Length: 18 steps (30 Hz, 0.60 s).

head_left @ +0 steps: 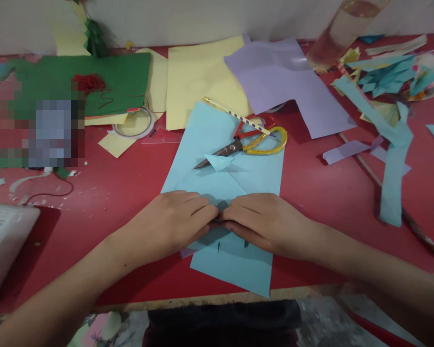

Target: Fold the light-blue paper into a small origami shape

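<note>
My left hand [181, 214] and my right hand [265, 217] meet over light blue paper [235, 270] near the table's front edge. Their fingers are curled and pinched together on a folded part of this paper, though the fingertips are mostly hidden. Small dark marks show on the paper just below the fingers. Beyond my hands, scissors [235, 147] with yellow and red handles lie on a light blue sheet [198, 135]. A small folded blue paper piece [219, 162] rests by their blades, and a dotted pencil [235, 114] crosses near the handles.
Yellow sheets [202, 82], a purple sheet [275, 72] and green paper [126, 77] lie at the back. A tape roll [144, 127] is on the left, a white box [7, 236] nearer. At right stand a bottle [343, 29] and blue paper strips [394, 173].
</note>
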Each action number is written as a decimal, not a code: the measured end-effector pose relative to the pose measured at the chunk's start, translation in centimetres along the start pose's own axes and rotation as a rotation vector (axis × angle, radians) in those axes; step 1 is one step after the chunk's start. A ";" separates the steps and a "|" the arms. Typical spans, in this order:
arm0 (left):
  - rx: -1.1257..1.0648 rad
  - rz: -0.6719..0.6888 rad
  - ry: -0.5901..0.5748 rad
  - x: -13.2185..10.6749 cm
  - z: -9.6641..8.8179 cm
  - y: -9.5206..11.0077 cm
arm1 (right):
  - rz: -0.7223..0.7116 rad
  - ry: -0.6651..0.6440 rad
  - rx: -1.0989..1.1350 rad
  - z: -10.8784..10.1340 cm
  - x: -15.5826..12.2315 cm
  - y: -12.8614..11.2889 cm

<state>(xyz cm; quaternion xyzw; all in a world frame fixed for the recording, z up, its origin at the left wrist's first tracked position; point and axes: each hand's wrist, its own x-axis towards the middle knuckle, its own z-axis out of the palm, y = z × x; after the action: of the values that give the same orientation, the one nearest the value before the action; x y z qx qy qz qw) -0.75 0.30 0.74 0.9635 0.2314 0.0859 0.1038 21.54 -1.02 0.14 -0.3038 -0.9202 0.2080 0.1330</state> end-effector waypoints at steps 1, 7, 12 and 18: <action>-0.003 0.000 0.000 0.0 0.0 0.0 | 0.002 0.000 0.002 0.0 0.0 0.0; -0.004 0.004 0.001 0.0 0.1 -0.1 | 0.002 -0.002 0.000 0.0 0.0 -0.1; 0.008 0.006 0.007 -0.1 0.1 -0.1 | -0.001 0.003 -0.003 0.1 0.0 0.0; 0.015 0.008 -0.009 -0.1 0.0 0.0 | -0.003 0.003 -0.013 0.1 0.0 0.0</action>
<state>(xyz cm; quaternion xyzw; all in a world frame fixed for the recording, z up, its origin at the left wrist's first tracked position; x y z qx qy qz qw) -0.82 0.28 0.72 0.9656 0.2275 0.0802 0.0970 21.50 -0.99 0.06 -0.3035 -0.9218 0.2011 0.1329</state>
